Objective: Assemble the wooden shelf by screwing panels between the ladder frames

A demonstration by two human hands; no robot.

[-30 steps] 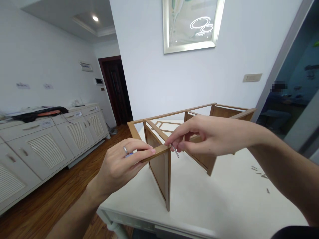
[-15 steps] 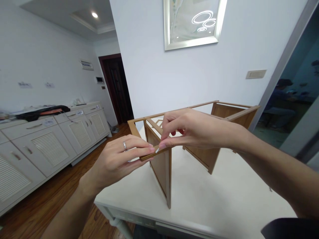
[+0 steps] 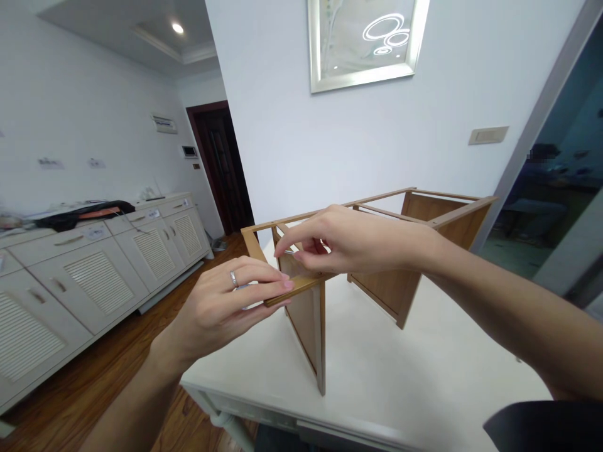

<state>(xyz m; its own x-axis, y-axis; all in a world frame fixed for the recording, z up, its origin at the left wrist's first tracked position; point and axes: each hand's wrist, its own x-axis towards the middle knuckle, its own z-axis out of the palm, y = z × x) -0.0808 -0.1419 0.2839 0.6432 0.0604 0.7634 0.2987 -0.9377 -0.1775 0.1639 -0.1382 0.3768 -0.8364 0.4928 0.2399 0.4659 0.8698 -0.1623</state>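
A wooden frame (image 3: pixel 308 281) with upright panels stands on the white table (image 3: pixel 377 370). My left hand (image 3: pixel 230 295), with a ring on one finger, is closed around the frame's near left corner, fingers on top and thumb side underneath. Just above and behind that corner, my right hand (image 3: pixel 339 242) pinches a small, thin silvery metal piece (image 3: pixel 289 252) between thumb and forefinger. Most of the piece is covered by the fingers, so its exact kind is unclear. A wooden panel (image 3: pixel 306 326) hangs down below the rail to the tabletop.
Farther right, another panel (image 3: pixel 384 295) and the end panel (image 3: pixel 438 220) belong to the same frame. White cabinets (image 3: pixel 94 270) line the left wall. A framed picture (image 3: pixel 362 85) hangs ahead. Through the doorway at right, a person (image 3: pixel 532 182) sits in a dim room.
My right hand has lifted off the frame's near rail and moved left and back with the small metal piece. My left hand keeps its hold on the corner.
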